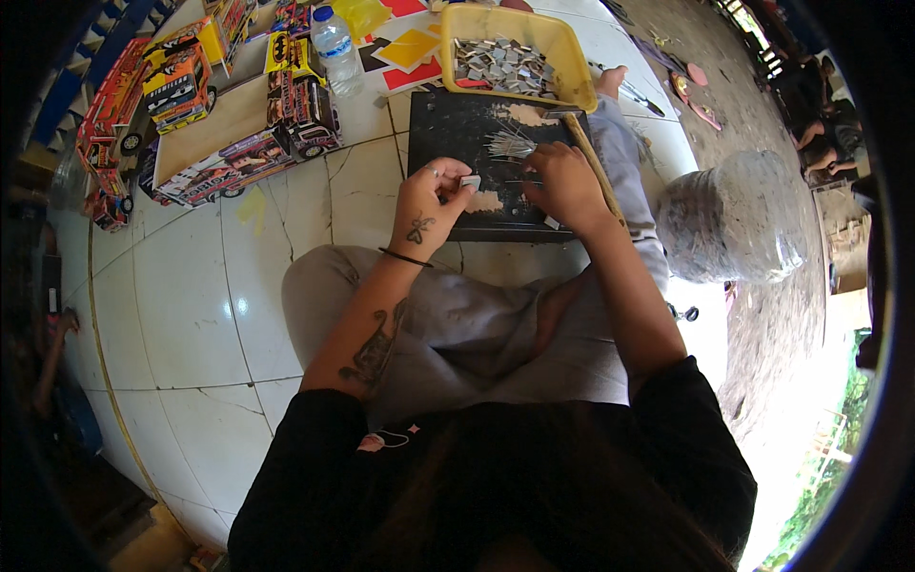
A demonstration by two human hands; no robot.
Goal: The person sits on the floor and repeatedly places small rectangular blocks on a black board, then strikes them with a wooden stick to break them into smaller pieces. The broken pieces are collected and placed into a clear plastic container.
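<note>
My left hand (434,202) is closed in a pinch on a small pale square piece (470,181), held above a black board (440,129) in front of my lap. My right hand (564,181) is over the board's right half, fingers curled down beside a loose pile of thin metal rods (510,144). One thin rod shows at its fingertips; whether they grip it is hard to make out. Another small pale piece (552,222) lies under my right wrist. Worn tan patches mark the board. Beyond it, a yellow tub (583,84) holds many similar square pieces.
A wooden stick (596,167) lies along the board's right edge. Toy trucks (229,167) and a water bottle (335,48) stand at far left, beside coloured sheets (412,50). A large clear plastic bag (734,217) sits at right. People are at both sides.
</note>
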